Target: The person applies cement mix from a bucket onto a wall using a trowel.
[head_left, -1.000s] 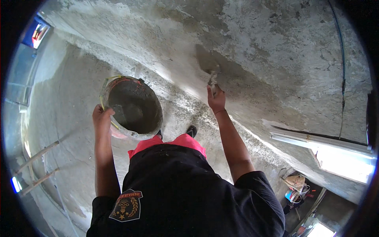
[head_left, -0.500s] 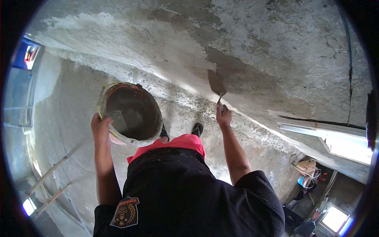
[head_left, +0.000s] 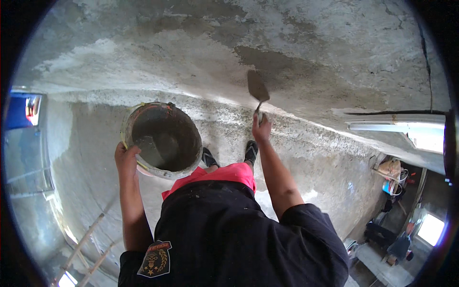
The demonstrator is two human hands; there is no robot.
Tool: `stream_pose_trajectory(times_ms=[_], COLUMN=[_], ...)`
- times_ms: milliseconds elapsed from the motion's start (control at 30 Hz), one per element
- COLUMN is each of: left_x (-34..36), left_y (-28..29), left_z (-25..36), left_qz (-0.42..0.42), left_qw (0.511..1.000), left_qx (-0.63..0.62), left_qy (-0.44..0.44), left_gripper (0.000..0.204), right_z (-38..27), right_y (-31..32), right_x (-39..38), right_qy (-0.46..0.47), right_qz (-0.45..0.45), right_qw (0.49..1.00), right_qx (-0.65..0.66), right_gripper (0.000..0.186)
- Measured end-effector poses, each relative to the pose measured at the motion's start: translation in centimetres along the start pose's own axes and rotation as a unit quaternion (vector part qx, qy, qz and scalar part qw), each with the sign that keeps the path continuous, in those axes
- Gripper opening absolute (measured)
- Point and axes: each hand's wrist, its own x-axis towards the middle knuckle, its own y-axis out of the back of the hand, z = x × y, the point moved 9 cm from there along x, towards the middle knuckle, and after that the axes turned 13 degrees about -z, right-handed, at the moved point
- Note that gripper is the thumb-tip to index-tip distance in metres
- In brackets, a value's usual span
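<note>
My left hand [head_left: 127,159] is closed on the rim of a round bucket [head_left: 192,142], held tilted at my left side. Wet grey mortar [head_left: 158,146] lies inside it, partly up the walls. Out in front, my right hand [head_left: 261,128] grips the handle of a trowel [head_left: 258,87]. Its flat, grey-coated blade points away from me, in front of the rough plastered wall [head_left: 306,43]. Whether the blade touches the wall I cannot tell. A darker damp patch [head_left: 282,71] marks the wall just beyond the blade.
Wooden poles [head_left: 83,244] lean at the lower left. A window frame [head_left: 401,125] is set in the wall on the right. Farther right are a white and blue pail [head_left: 392,187] and a hanging bag [head_left: 389,168]. A dark cable [head_left: 425,62] runs down the wall.
The trowel and my right hand have shifted slightly up and left in view. My whole view has turned a little; the bucket stays in my left hand.
</note>
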Motion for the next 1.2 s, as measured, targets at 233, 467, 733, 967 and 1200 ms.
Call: stream_pose_trajectory(times_ms=[233,467,733,967,1200], left_x=[2.1,2.5,3.4,1.7,0.4], left_y=[-1.1,-3.3,-4.0,-7.0,-8.3], left_z=[1.0,4.1,3.8,6.4,7.0], left_qz=[-0.055,-0.086,-0.087,-0.091,-0.078], left_qw=[0.997,0.992,0.989,0.99,0.991], left_qx=[0.05,0.078,0.102,0.064,0.032], left_qy=[-0.023,-0.052,-0.064,-0.081,-0.102], left_gripper=[0.021,0.022,0.023,0.02,0.018], right_z=[-4.9,-5.7,-6.2,-19.1,-23.5], right_y=[0.9,2.7,5.3,5.7,8.9], right_x=[-1.1,2.4,-6.3,-6.3,-6.1], right_qy=[0.032,0.035,-0.057,0.136,0.283], right_qz=[-0.048,0.012,-0.214,-0.411,-0.387], right_qw=[0.998,0.999,0.975,0.892,0.826], right_qx=[0.041,-0.004,-0.009,-0.129,-0.298], right_gripper=[0.046,0.053,0.047,0.039,0.033])
